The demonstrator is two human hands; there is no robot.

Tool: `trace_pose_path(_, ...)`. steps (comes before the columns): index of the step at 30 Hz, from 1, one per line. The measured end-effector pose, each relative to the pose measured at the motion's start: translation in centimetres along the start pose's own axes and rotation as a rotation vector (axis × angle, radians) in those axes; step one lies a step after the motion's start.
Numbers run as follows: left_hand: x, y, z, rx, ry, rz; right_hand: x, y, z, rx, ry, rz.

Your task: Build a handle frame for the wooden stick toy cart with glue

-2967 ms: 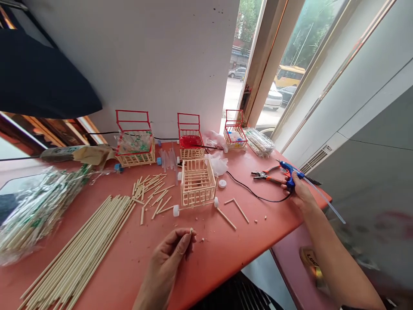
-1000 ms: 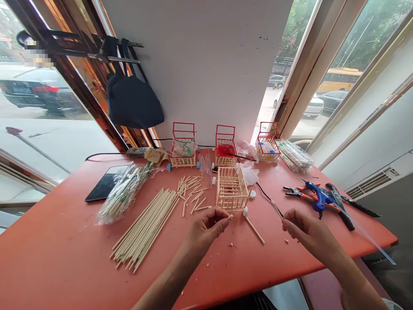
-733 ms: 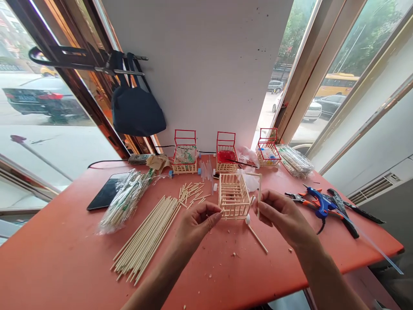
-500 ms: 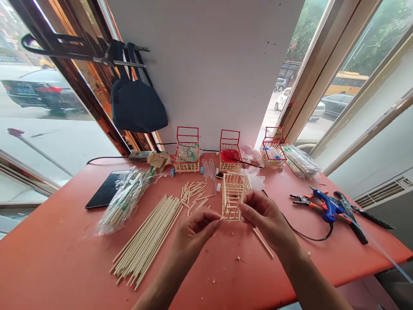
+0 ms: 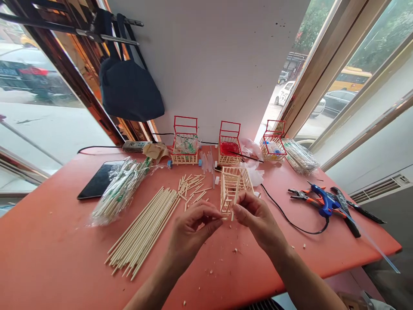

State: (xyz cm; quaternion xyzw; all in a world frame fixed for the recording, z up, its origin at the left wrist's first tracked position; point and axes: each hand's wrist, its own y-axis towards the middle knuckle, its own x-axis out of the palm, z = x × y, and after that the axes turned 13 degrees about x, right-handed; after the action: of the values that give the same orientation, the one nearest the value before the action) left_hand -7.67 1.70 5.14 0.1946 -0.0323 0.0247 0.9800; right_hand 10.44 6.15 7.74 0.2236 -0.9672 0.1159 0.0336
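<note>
A small cage-like basket of pale wooden sticks (image 5: 232,186) is tilted up off the orange table (image 5: 51,249). My right hand (image 5: 258,219) grips its near lower edge. Pinched between thumb and forefinger of my left hand (image 5: 192,226) is a tiny piece of wooden stick, its tip touching the basket's near bottom corner. Both hands meet just in front of the basket, above the table's middle.
Long sticks (image 5: 145,230) and short cut sticks (image 5: 193,191) lie left of the basket, beside a plastic-wrapped bundle (image 5: 119,191) and a dark tablet (image 5: 97,185). Three red-framed baskets (image 5: 229,144) line the back wall. A blue glue gun (image 5: 324,202) and pliers (image 5: 300,193) lie right.
My right hand let go of the glue gun, came across to the stick basket and tipped it up. My left hand brought the small stick piece to the basket's corner.
</note>
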Motion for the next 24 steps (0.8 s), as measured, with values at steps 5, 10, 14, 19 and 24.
trace_pose_path(5, 0.06, -0.05, -0.05, 0.014, 0.026, 0.004, 0.1, 0.11, 0.2, 0.015, 0.043, -0.029)
trace_pose_path(10, 0.21, -0.07, -0.23, 0.018, 0.06, -0.003, 0.01, 0.15, 0.36, 0.032, 0.067, -0.041)
trace_pose_path(14, 0.31, -0.1, -0.37, 0.019, 0.053, 0.006, -0.04, 0.18, 0.42, 0.034, 0.076, -0.052)
trace_pose_path(19, 0.29, -0.25, -0.46, 0.045, 0.05, 0.004, 0.02, 0.32, 0.56, 0.034, 0.075, -0.07)
trace_pose_path(24, 0.28, -0.29, -0.51, 0.088, 0.044, -0.003, -0.02, 0.49, 0.86, 0.03, 0.065, -0.07)
